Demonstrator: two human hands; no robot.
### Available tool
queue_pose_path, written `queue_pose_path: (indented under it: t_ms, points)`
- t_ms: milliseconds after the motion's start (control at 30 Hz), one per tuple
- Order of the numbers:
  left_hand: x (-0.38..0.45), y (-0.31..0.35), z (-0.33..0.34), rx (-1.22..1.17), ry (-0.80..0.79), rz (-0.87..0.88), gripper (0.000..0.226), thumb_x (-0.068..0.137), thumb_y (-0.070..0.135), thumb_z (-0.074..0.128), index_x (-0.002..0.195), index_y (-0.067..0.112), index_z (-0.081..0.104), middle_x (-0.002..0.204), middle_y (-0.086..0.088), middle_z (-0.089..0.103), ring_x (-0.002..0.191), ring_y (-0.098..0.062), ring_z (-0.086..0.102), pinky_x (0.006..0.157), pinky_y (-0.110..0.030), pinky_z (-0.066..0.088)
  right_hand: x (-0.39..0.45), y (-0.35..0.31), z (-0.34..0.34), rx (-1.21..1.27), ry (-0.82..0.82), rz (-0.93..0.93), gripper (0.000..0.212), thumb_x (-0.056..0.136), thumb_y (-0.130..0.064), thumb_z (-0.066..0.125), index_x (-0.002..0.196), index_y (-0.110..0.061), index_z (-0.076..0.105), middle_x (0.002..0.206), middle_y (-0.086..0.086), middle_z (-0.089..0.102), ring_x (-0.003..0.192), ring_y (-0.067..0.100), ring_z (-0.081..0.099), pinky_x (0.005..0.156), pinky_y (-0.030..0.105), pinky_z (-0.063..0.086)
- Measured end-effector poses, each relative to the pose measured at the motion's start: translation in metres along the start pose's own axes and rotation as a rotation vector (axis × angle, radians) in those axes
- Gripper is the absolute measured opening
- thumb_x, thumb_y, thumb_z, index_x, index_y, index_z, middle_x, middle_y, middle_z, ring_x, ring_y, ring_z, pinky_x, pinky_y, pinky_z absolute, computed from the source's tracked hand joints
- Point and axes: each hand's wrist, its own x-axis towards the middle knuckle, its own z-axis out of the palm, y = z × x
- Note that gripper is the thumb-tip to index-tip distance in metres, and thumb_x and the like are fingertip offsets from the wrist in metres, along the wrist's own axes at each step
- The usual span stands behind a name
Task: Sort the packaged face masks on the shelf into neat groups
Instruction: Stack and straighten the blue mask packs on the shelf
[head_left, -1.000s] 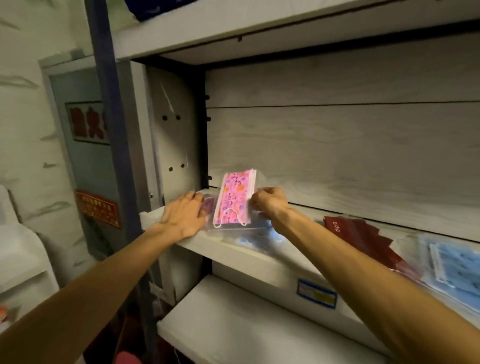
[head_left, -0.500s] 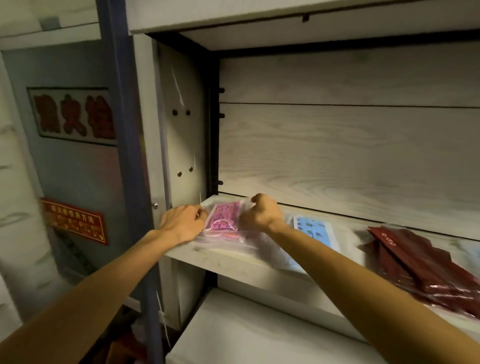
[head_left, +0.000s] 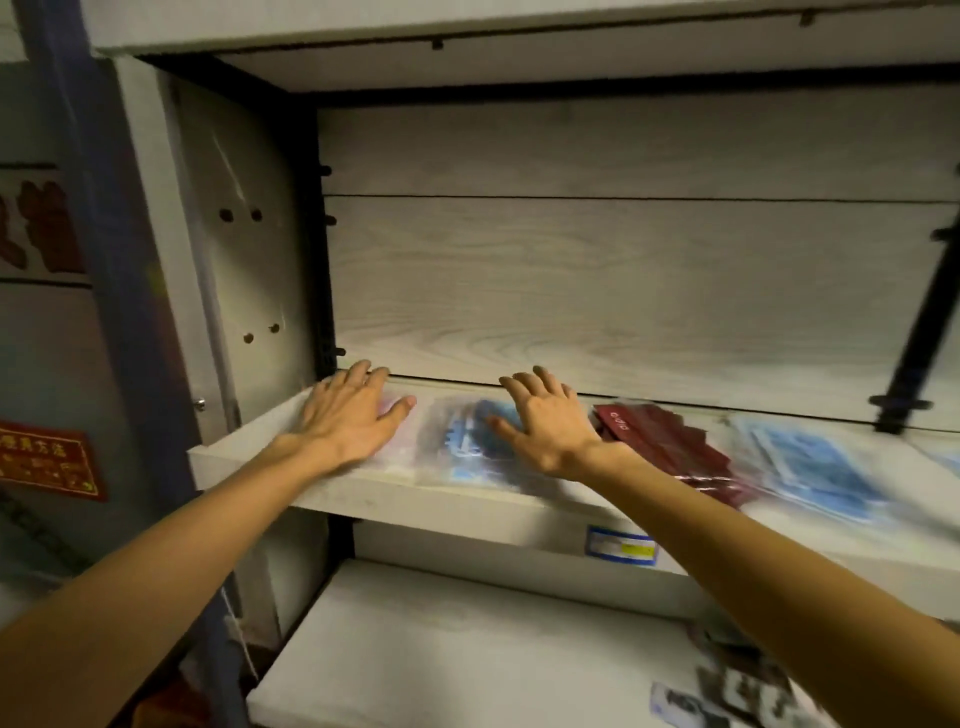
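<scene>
Head camera, close on the shelf

My only view sits on the head, looking forward and slightly down along both forearms, near the shelf (head_left: 467, 499), facing its back panel (head_left: 623, 270); no second view shares it.

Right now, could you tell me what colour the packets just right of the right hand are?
Dark red packets, seen in the head view.
</scene>
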Motion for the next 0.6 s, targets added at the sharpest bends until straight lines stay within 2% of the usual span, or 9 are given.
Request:
queue_pose_path:
  t_ms: [100,267,433,533,600]
  points:
    - [-0.018,0.06,-0.003,0.007,0.001,0.082,0.075,0.1,0.062,0.038,0.158,0.017,0.026,0.167,-0.01,0.018,0.148,-0.031,0.031,0.116,-0.045,0.029,-0.05,0.053,-0.03,-0.032,0.001,0.018,0.071,0.101,-0.059,0.036,0.157,-0.017,0.027,0.163,0.008,0.027,0.154,0.03,0.01,0.122,0.047,0.015]
    - [-0.058,0.178,-0.014,-0.06,0.042,0.203,0.072,0.096,0.062,0.048,0.15,0.016,0.038,0.153,-0.008,0.042,0.134,-0.031,0.048,0.105,-0.041,0.04,-0.145,0.13,-0.081,-0.042,0.067,0.064,0.076,0.098,-0.051,0.051,0.158,-0.013,0.024,0.159,0.012,0.034,0.15,0.031,0.022,0.119,0.044,0.024]
    - [-0.114,0.298,-0.011,-0.129,0.083,0.335,0.059,0.096,0.057,0.052,0.142,0.021,0.046,0.141,-0.004,0.053,0.124,-0.029,0.057,0.095,-0.039,0.049,-0.252,0.193,-0.126,0.018,0.154,0.067,0.077,0.099,-0.039,0.056,0.159,-0.012,0.017,0.157,0.012,0.038,0.139,0.03,0.041,0.113,0.044,0.038]
    - [-0.144,0.366,-0.009,-0.208,0.11,0.399,0.052,0.093,0.057,0.055,0.135,0.026,0.052,0.127,0.002,0.063,0.115,-0.024,0.063,0.09,-0.037,0.052,-0.315,0.224,-0.147,0.012,0.205,0.029,0.078,0.094,-0.036,0.063,0.158,-0.017,0.023,0.151,0.008,0.046,0.132,0.026,0.049,0.104,0.041,0.045]
    - [-0.16,0.409,-0.009,-0.254,0.099,0.435,0.047,0.092,0.058,0.056,0.129,0.029,0.055,0.113,0.01,0.065,0.102,-0.019,0.066,0.083,-0.035,0.054,-0.356,0.243,-0.161,0.017,0.221,0.032,0.079,0.087,-0.043,0.066,0.154,-0.022,0.029,0.144,0.001,0.053,0.126,0.02,0.054,0.098,0.041,0.052]
